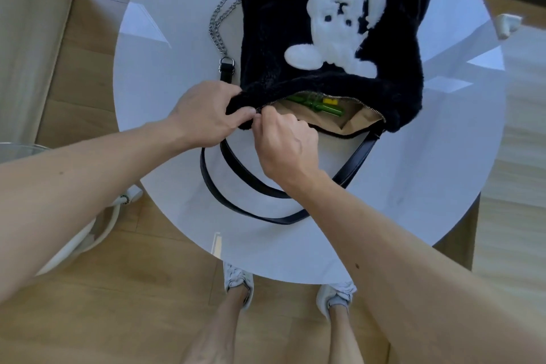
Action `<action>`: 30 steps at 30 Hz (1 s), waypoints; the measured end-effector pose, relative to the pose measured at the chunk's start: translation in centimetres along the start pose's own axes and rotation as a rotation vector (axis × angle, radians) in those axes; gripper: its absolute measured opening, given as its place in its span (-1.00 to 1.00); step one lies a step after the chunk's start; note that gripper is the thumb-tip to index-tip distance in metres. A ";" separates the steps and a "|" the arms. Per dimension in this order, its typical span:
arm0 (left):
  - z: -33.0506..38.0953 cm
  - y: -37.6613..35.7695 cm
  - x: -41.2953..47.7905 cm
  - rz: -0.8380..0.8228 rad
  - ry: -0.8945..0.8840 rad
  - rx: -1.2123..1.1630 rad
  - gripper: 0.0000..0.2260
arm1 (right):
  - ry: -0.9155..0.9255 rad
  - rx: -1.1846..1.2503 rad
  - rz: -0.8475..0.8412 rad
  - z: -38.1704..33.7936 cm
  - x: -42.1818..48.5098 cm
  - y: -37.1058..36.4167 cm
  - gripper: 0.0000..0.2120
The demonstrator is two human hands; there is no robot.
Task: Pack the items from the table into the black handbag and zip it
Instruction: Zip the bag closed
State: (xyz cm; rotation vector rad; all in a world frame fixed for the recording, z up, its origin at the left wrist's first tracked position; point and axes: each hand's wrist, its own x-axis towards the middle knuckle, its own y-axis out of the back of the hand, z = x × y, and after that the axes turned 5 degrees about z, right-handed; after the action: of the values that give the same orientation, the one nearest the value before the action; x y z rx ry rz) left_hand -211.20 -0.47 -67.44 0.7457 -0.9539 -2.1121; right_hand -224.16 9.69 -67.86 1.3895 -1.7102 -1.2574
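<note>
Nearest the camera, at six o'clock, two feet in white sneakers (238,281) stood on the pale wooden plank floor (141,289), just under the edge of the round glossy white table (413,174). On the near part of the tabletop lay the looped black leather straps (236,195) of the bag. Just beyond them, near the centre, the right hand (285,142) was curled almost closed, thumb and forefinger pinched together at the left end of the silver zipper (339,97); whether it actually held the pull could not be told, since the fingers hid it. Touching it at nine o'clock, the left hand (204,112) clenched the fuzzy corner of the black plush handbag with a white cartoon figure (295,38), thumb on top and fingers wrapped beneath. The bag lay flat on the table, its mouth facing the person and gaping open, showing a beige lining (310,124). Inside sat a green translucent plastic object (322,108) and a small yellow piece (330,101). Farther out, toward eleven o'clock, a silver metal chain (220,18) trailed along the bag's left side.
</note>
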 end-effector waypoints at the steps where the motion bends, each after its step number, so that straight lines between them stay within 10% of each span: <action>1: 0.0 -0.2 0.0 0.003 -0.010 0.016 -0.71 | 0.029 -0.015 0.000 0.4 -0.2 0.0 -0.67; 30: 1.1 1.3 2.7 -0.048 0.259 0.549 -0.76 | -0.345 -0.076 0.124 17.6 -4.2 4.3 -0.60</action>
State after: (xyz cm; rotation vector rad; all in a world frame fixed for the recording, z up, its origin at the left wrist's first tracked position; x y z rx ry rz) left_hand -213.12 -2.77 -66.40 1.2876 -1.3932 -1.7390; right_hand -240.18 18.97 -70.04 1.0495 -1.9184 -1.5407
